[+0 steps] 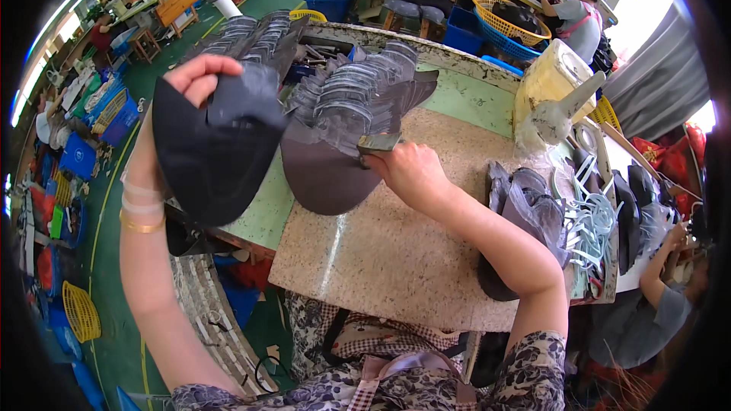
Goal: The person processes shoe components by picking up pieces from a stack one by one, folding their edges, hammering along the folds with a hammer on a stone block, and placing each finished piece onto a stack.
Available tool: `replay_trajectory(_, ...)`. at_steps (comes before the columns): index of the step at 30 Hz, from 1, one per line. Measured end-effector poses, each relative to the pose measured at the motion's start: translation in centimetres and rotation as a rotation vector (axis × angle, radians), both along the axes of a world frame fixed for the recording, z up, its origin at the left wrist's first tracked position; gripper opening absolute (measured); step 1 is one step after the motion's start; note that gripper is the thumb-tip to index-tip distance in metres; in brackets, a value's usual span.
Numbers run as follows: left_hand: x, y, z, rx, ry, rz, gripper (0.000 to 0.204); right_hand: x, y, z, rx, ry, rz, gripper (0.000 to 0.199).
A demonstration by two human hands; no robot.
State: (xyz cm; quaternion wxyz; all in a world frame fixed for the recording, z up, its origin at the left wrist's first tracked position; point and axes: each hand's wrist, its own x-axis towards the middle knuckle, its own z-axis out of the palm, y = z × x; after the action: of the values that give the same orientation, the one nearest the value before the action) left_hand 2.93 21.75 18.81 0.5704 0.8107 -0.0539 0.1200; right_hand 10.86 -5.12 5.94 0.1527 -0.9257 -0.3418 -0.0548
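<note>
My left hand (pixel 202 80) is raised at the left and holds a black rounded piece (pixel 217 160), a soft sheet shaped like a shoe upper. Its fingers are bent over the top edge, and a shiny, film-like patch shows there. A flat brush (pixel 381 141) is gripped in my right hand (pixel 415 175), its end just over a brown-grey rounded piece (pixel 324 179) on the table. Behind that lies an overlapping row of dark pieces (pixel 350 95) with whitish, streaky edges. A second such row (pixel 255 38) lies farther left.
A speckled tan board (pixel 381 251) covers the near tabletop. At right are a stack of dark pieces with clear film (pixel 525 221), pale blue straps (pixel 590 217) and a yellowed, crusted container (pixel 552 80). One person (pixel 647 297) works close at right; baskets (pixel 510 19) stand beyond the table.
</note>
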Motion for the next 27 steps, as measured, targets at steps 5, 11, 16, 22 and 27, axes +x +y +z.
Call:
replay_trajectory(5,-5.6,-7.0,-1.8,0.587,-0.109,-0.478,0.037,-0.6,-1.2,2.4,0.148,0.163,0.105,0.029)
replay_trajectory(11,-7.9,-13.3,-3.9,0.830,-0.378,-0.601,0.020,-8.8,-6.9,4.4,0.506,0.520,0.288,0.017)
replay_trajectory(16,-6.0,-17.1,-4.1,0.493,-0.187,-0.941,0.017,-13.2,-11.9,4.5,0.632,0.901,0.089,0.017)
replay_trajectory(22,-2.1,-19.2,-7.7,0.314,0.186,-1.105,0.012,-15.0,-17.4,4.6,0.751,0.555,-0.413,0.021)
replay_trajectory(27,-0.4,-20.0,-8.8,0.250,-0.019,-1.123,0.016,-17.3,-19.7,5.4,0.793,0.472,-0.431,0.017)
